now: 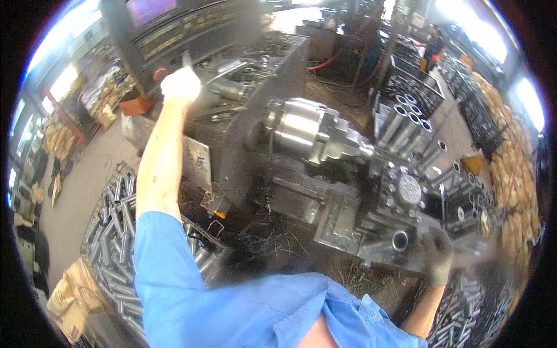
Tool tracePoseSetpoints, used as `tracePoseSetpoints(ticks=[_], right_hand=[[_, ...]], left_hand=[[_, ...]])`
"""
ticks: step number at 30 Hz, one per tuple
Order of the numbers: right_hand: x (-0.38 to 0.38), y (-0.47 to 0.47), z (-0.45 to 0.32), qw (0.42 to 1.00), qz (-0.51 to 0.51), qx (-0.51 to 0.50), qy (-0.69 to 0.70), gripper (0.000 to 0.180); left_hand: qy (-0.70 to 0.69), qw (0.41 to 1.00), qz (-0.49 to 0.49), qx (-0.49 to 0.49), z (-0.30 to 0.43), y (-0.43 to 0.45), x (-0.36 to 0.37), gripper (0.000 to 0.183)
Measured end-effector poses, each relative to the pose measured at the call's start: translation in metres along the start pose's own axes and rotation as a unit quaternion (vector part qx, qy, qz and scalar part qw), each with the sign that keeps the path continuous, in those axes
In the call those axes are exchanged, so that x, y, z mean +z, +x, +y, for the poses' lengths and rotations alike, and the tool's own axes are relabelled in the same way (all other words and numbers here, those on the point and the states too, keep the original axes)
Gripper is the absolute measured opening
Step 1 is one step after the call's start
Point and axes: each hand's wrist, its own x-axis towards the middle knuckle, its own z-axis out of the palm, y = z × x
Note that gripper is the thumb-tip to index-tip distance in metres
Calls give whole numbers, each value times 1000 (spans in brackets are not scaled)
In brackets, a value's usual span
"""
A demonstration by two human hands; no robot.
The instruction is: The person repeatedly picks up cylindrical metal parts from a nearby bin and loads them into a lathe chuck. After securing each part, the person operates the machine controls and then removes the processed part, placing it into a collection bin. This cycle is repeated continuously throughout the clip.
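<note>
My left hand [180,85], in a white glove, is stretched out to the machine's control panel [161,48]. A red knob [161,74] sits just left of it. Glare hides its fingers, so I cannot tell whether they grip anything. My right hand [436,254], in a dirty glove, is low at the right, beside a metal tube [383,247] lying on the lathe carriage. Its fingers are blurred, and their hold cannot be made out. Between my arms is the lathe's shiny chuck [300,124], with stepped jaws [343,143]. The tool post [409,189] stands right of it.
Several steel tubes [409,126] stand beyond the tool post. A wire basket of metal tubes [115,235] is at my left, near a brown paper sack [74,296]. More metal pieces [461,313] lie at lower right. Curly metal chips [283,243] litter the machine bed. Another person [433,48] is far off.
</note>
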Motion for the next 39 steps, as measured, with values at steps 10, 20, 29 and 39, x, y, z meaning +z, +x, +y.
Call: tracePoseSetpoints(ticks=[10,20,29,39], right_hand=[[3,-24,53,985,-109,-95,-91,46],[105,-10,61,957,-235,-111,-130,35],[310,-290,-5,699,-630,-333,-58,31],[320,-771,-37,128,-739,-656,83,51]], left_hand=[[-389,880,191,195,106,-296,-14,23],[-314,821,-477,8,58,-690,54,47],[-300,839,-250,-379,-83,-969,-28,55],[-30,414,189,-890,-8,-1343,-162,45]])
